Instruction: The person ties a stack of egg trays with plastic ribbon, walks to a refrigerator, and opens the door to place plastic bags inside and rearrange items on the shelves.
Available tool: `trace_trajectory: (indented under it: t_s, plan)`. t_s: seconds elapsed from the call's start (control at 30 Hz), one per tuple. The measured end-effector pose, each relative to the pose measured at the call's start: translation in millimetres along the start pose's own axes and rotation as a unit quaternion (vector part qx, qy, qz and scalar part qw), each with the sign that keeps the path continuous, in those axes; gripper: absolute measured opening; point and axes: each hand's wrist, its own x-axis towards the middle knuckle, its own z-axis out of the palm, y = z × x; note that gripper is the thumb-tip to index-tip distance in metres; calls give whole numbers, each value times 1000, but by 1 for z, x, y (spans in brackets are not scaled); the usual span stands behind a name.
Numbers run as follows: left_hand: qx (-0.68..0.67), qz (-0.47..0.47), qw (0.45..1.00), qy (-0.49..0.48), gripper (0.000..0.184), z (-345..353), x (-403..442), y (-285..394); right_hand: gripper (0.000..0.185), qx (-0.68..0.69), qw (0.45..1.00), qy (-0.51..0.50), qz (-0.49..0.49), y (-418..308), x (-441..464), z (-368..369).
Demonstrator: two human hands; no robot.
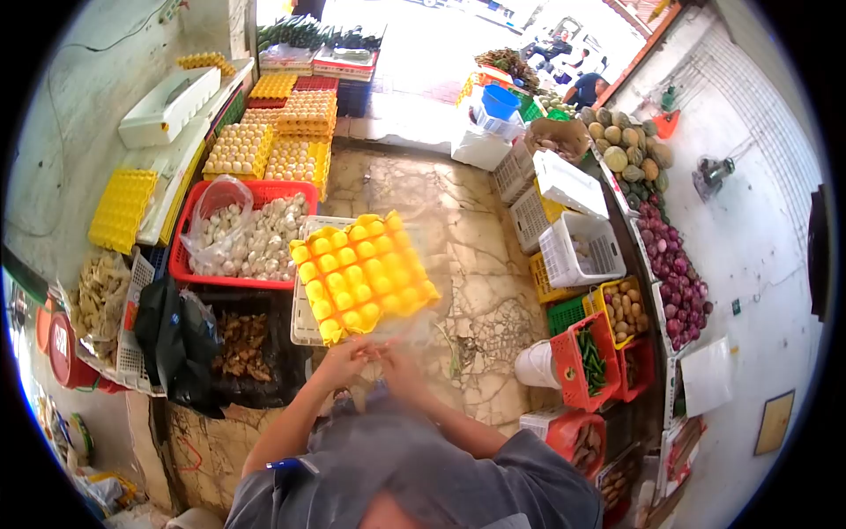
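A yellow egg tray [363, 273] sits in front of me on a white crate [307, 310], with rounded yellow cups across its top. A hazy clear plastic bag [421, 319] shows around its right and near sides. At the tray's near edge, my left hand [346, 360] and my right hand [394, 363] meet with fingers pinched together. They seem to hold the gathered plastic, though the fingertips are small and slightly blurred. Just left of the tray is a red crate [286, 284] of garlic bulbs [264, 236], partly under another clear bag.
Stacked egg trays [238, 148] stand beyond the garlic. Black bags [176, 344] hang near a dark tray of ginger-like roots [245, 346]. Along the right are crates of green peppers [590, 361] and potatoes [624, 310], red onions [674, 282] and melons [630, 145]. A white bucket [536, 364] stands on the floor.
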Motion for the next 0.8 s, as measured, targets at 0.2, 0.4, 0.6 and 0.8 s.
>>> trace_trajectory:
  t_s: [0.2,0.4,0.6,0.8]
  plan:
    - [-155,16,984,-90,52,4,3,-11,28,3,1000,12,28,10,-1,2]
    - [-39,42,998,-24,34,-5,-1,12,27,-6,999,12,32,18,-1,7]
    - [10,-48,993,108,15,5,4,0,26,-2,991,-65,113,-11,-1,-11]
    - [127,192,960,160,14,3,6,-12,22,-11,999,3,32,30,-10,16]
